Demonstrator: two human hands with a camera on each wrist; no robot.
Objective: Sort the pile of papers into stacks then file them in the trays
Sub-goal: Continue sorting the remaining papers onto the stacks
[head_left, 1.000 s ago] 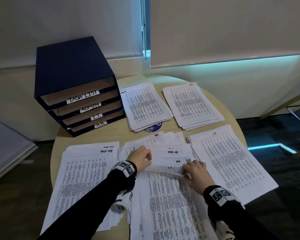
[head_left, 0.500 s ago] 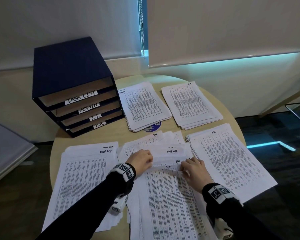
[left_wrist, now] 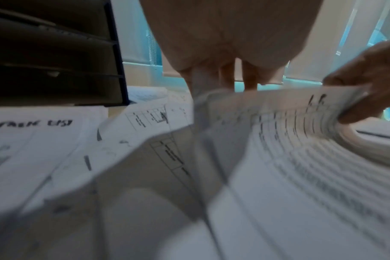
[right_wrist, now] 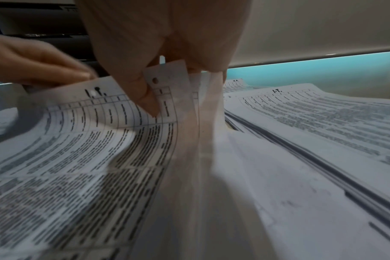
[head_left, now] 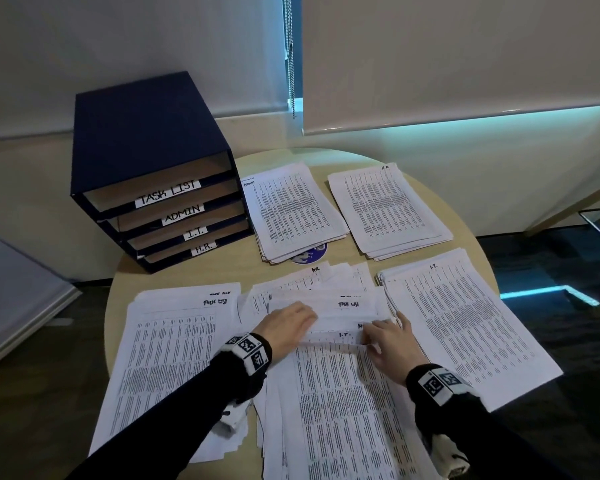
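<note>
The unsorted pile of papers (head_left: 333, 403) lies fanned at the table's near middle. My left hand (head_left: 303, 320) grips the raised top edge of the upper sheets; in the left wrist view its fingers (left_wrist: 249, 77) reach behind that edge. My right hand (head_left: 378, 337) pinches the top right corner of a sheet marked I.T. (right_wrist: 96, 109), with a few more sheets behind the thumb (right_wrist: 142, 95). Sorted stacks lie around the pile: Task List (head_left: 174, 358) left, Admin (head_left: 291, 209) behind, H.R. (head_left: 388, 209) back right, I.T. (head_left: 465, 327) right.
A dark blue tray unit (head_left: 146, 143) stands at the back left of the round table (head_left: 201, 271), its slots labelled Task List, Admin, I.T. and H.R. A blue disc (head_left: 310, 254) peeks from under the Admin stack. Window blinds hang behind; dark floor lies beyond the right edge.
Both hands stay at the pile's top edge. The right hand has edged slightly left toward the left hand, and the top sheets' edge is bent up a little more.
</note>
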